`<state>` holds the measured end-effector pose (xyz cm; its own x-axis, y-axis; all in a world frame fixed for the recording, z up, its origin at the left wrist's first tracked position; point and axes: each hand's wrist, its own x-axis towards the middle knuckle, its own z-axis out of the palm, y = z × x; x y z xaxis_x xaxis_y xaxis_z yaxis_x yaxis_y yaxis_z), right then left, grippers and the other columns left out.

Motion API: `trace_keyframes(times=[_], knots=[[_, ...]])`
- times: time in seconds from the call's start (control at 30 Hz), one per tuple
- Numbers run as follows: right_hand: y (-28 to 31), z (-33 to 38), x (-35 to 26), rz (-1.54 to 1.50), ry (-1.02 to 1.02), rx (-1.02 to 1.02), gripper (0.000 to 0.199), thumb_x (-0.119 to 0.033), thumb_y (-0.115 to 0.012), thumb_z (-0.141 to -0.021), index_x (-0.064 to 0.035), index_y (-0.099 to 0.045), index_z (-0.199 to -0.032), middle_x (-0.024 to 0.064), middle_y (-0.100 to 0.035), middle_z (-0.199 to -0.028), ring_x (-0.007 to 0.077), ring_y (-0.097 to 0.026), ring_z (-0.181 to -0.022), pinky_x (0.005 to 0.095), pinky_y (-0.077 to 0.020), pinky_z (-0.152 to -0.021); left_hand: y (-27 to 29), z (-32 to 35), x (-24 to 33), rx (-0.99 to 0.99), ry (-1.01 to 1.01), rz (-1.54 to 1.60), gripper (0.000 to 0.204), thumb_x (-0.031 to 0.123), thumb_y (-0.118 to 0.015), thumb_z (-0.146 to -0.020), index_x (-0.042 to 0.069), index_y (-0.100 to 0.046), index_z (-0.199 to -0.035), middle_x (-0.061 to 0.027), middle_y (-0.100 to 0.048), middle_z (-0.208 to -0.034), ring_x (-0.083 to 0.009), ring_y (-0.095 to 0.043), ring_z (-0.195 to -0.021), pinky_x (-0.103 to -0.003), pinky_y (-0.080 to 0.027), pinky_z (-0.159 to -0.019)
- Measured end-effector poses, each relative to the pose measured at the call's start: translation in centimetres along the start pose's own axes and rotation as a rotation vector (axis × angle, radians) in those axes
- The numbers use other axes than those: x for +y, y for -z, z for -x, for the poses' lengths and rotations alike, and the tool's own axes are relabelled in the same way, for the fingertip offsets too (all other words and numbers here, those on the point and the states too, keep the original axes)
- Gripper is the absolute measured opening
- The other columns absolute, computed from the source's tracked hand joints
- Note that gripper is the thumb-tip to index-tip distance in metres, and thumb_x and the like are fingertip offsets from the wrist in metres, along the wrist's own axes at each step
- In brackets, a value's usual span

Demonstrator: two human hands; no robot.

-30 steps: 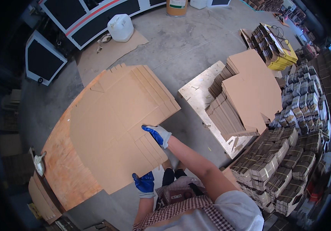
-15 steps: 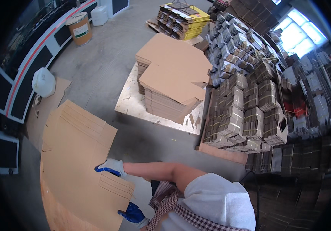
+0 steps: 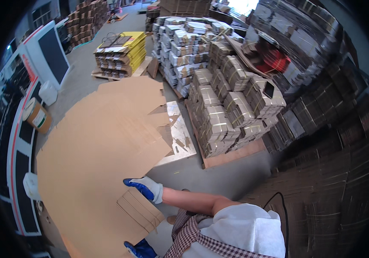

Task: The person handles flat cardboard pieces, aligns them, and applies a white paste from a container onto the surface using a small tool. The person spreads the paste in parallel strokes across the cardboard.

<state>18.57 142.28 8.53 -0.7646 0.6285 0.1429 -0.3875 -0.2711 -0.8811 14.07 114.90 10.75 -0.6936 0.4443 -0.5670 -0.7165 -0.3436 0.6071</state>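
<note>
At far left, a white jug (image 3: 30,185) and a brown drum (image 3: 37,116) are standing, their walls hiding any contents. Flat cardboard (image 3: 94,133) is extending before the person; the left hand (image 3: 141,249) is gripping its near edge, the right hand (image 3: 146,188) its right edge. Farther right, strapped bundles (image 3: 224,101) are resting on a board (image 3: 234,156).

Glare whites out the top window (image 3: 241,5), the dim lower right blurs, and edges bow

Open floor (image 3: 210,177) between cardboard sheet (image 3: 92,148) and obstructing bundled stacks (image 3: 219,122)
</note>
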Motion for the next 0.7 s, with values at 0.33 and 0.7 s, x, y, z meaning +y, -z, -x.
trace_keyframes(times=[0.33, 0.7], knots=[[19.2, 3.7, -21.3, 0.892, 0.572, 0.6, 0.034, -0.012, -0.056, -0.101, 0.0013, -0.059, -0.133, 0.0147, -0.065, -0.13, 0.023, -0.062, -0.118, 0.0351, -0.0471, -0.105, -24.2, -7.3, -8.5, -0.857, -0.019, -0.182, 0.057, 0.043, -0.043, -0.107, 0.008, -0.038, -0.152, -0.0112, -0.041, -0.156, -0.026, -0.043, -0.14, -0.042, -0.035, -0.117], [41.3, 3.1, -53.5, -0.413, 0.776, 0.633, 0.034, -0.021, -0.063, -0.095, -0.0028, -0.058, -0.123, 0.0152, -0.067, -0.12, 0.0331, -0.066, -0.11, 0.0475, -0.0522, -0.099, -39.2, -1.7, -21.2, -1.104, -0.133, -0.894, 0.051, 0.032, -0.037, -0.108, 0.006, -0.038, -0.152, -0.0165, -0.068, -0.108, -0.0244, -0.069, -0.098, -0.036, -0.058, -0.088]])
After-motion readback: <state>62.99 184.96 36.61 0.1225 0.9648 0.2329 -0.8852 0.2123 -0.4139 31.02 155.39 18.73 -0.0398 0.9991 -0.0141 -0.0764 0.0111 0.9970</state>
